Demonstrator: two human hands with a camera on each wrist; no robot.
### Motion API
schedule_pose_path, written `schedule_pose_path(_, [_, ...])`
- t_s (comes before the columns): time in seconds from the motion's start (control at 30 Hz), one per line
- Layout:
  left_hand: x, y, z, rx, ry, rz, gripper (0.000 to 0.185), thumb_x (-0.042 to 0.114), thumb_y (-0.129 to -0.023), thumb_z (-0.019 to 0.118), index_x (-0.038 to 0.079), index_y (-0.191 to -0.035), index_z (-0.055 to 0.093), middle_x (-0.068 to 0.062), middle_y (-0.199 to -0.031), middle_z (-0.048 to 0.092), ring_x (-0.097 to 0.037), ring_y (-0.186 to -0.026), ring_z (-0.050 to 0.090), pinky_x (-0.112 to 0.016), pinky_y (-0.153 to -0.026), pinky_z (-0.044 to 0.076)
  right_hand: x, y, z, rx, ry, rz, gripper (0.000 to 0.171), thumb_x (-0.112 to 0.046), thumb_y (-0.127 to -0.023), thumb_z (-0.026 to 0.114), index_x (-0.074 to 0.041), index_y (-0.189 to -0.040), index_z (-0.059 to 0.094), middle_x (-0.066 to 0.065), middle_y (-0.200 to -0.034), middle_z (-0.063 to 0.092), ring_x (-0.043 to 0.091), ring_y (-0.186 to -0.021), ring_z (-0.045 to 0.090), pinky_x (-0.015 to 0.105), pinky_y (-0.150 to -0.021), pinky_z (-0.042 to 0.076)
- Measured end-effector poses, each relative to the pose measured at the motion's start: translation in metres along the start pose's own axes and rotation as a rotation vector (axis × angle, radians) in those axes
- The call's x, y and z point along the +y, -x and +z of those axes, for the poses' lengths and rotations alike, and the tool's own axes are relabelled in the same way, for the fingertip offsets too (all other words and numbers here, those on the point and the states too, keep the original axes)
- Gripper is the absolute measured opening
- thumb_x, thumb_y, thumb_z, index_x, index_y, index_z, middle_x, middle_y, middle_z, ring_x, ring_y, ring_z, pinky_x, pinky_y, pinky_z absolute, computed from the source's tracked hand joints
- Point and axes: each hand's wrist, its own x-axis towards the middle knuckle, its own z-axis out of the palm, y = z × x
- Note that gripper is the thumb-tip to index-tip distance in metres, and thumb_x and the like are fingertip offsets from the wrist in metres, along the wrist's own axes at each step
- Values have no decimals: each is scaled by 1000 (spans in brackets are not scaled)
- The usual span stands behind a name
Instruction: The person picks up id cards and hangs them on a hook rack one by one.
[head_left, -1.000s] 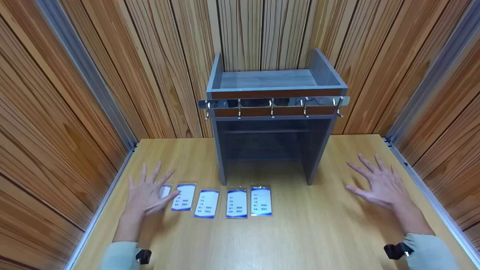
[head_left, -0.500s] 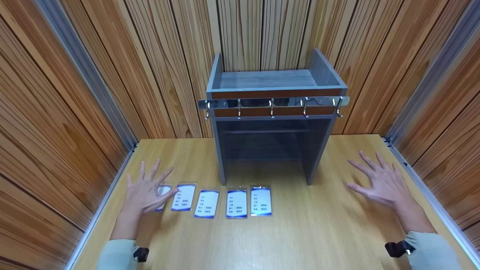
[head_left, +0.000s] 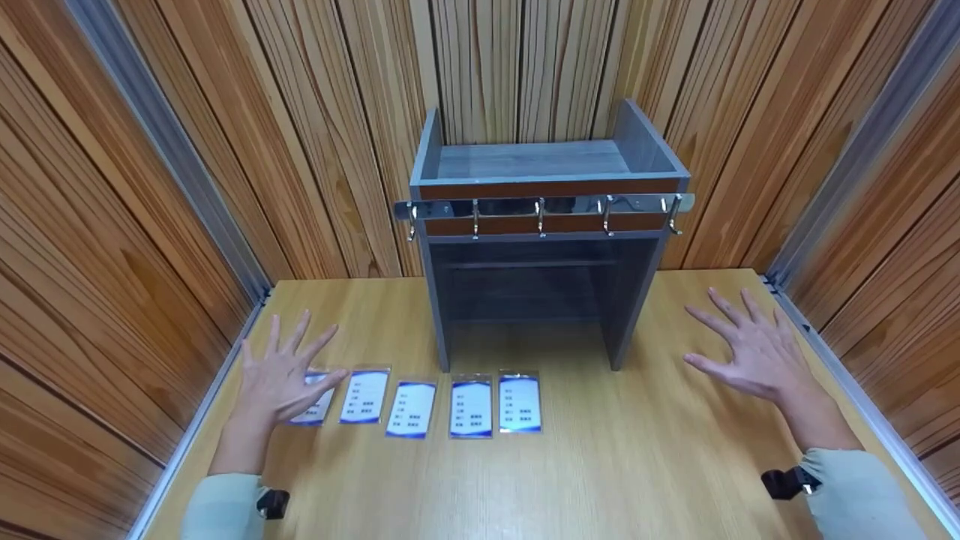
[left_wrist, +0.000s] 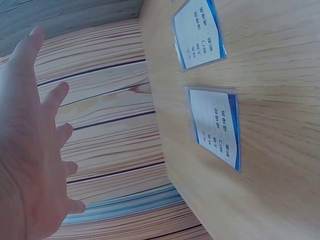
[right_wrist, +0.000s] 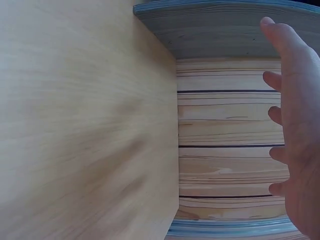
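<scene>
Fingers spread, my left hand (head_left: 279, 382) hovers over the left end of a row of several blue-and-white badge cards in clear sleeves. It partly covers the leftmost badge card (head_left: 315, 405); its thumb reaches toward the second badge card (head_left: 363, 397). In the left wrist view, a badge card (left_wrist: 216, 125) lies flat on the wood below the palm. Further right in the row are the middle badge card (head_left: 411, 409) and two more side by side. My right hand (head_left: 761, 356), fingers also spread, is held above the table on the far right and holds nothing.
A grey wooden shelf unit (head_left: 630, 300) stands at the back centre. Across its front runs a metal hook rail (head_left: 510, 206) with several hooks. Wood-plank walls (head_left: 480, 67) enclose the tabletop (head_left: 600, 465) on the sides and back.
My left hand has drifted left and slightly up, uncovering more of the leftmost badge card. The right hand has moved slightly up. The badge cards stay in place.
</scene>
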Motion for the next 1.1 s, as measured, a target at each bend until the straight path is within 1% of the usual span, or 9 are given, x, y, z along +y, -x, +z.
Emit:
schedule_pose_path(0.13, [-4, 0, 3, -2, 15, -6, 87, 77, -102, 51, 31, -175, 41, -20, -190, 14, -65, -172, 3, -96, -125, 0, -5, -4, -4, 17, -18, -21, 81, -64, -97, 73, -30, -168, 51, 23, -182, 37, 67, -165, 27, 96, -121, 18])
schedule_pose_path(0.27, [-9, 1, 7, -20, 27, -15, 90, 80, -102, 49, 31, -176, 39, -21, -190, 13, -66, -171, 2, -96, -125, 0, -10, -7, -11, 42, -37, -39, 82, -61, -97, 75, -31, -169, 51, 23, -182, 37, 67, -165, 26, 97, -121, 18])
schedule_pose_path(0.43, [-17, 5, 13, -30, 37, -30, 91, 81, -102, 49, 31, -177, 37, -22, -190, 12, -67, -171, 2, -96, -125, -1, -16, -16, -19, 58, -30, -67, 84, -60, -97, 75, -33, -171, 48, 23, -183, 36, 65, -166, 25, 96, -122, 16])
schedule_pose_path(0.57, [-23, 10, 19, -26, 42, -36, 89, 77, -103, 51, 31, -177, 36, -23, -190, 13, -67, -170, 4, -96, -125, -1, -24, -25, -27, 86, -25, -94, 84, -59, -96, 76, -33, -170, 49, 21, -183, 36, 65, -166, 26, 95, -123, 18])
schedule_pose_path(0.73, [-27, 15, 29, -50, 63, -48, 89, 77, -104, 51, 28, -177, 37, -24, -189, 13, -68, -170, 5, -96, -125, 0, -29, -33, -38, 107, -37, -104, 82, -56, -95, 78, -33, -169, 50, 21, -184, 36, 64, -167, 27, 94, -123, 20])
schedule_pose_path(0.87, [-29, 16, 37, -80, 83, -67, 90, 79, -104, 49, 28, -177, 37, -24, -189, 12, -67, -170, 6, -96, -125, 4, -31, -40, -48, 126, -50, -109, 83, -54, -96, 78, -34, -171, 49, 18, -185, 35, 60, -169, 26, 93, -124, 21])
schedule_pose_path(1.1, [-33, 21, 50, -107, 98, -81, 90, 75, -104, 54, 29, -178, 34, -23, -190, 12, -66, -170, 8, -97, -124, 10, -33, -51, -66, 193, -104, -119, 82, -51, -95, 78, -33, -171, 50, 14, -186, 35, 59, -169, 30, 90, -128, 21])
